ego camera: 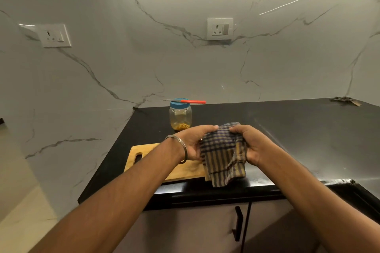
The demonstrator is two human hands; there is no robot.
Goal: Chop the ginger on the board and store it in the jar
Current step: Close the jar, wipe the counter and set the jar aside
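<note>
A clear jar (180, 116) with a blue lid stands on the black counter, with yellowish chopped ginger at its bottom. A red-handled knife (186, 101) lies across the lid. In front of the jar lies a wooden cutting board (185, 168), partly hidden by my arms. My left hand (192, 142) and my right hand (249, 144) both grip a checked blue-and-yellow cloth (223, 155) held above the board's right end. No ginger shows on the visible part of the board.
The black counter (298, 129) runs right to a corner where a small dark object (345, 100) lies. Marble walls carry two sockets (220, 28). A cabinet door with a black handle (238, 223) is below the counter edge.
</note>
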